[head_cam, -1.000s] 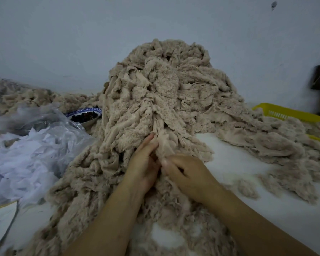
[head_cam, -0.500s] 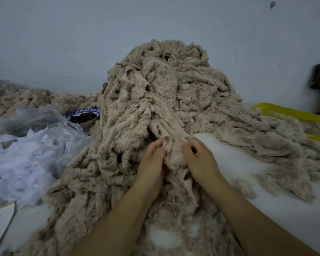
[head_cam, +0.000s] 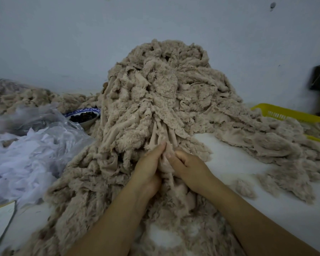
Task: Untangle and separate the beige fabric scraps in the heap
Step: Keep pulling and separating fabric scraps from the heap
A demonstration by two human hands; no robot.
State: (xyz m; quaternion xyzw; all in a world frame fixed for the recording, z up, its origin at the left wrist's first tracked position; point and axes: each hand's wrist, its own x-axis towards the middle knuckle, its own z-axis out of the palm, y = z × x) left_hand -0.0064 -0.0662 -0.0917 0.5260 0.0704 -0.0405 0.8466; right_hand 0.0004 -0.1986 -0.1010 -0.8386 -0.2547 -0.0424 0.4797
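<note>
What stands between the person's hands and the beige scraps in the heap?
Nothing visible. The left hand lies with straight fingers against the bunched strips at the front of the heap, and the right hand curls its fingers on the same strips.

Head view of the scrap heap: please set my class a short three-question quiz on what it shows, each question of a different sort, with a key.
1. True or false: the yellow basket lies to the right of the beige heap.
2. The bowl left of the heap holds: A white scraps, B dark pieces, C nothing.
3. On which part of the heap do the left hand and right hand meet?
Key: 1 true. 2 B. 3 The thin strips hanging at its near side.
</note>
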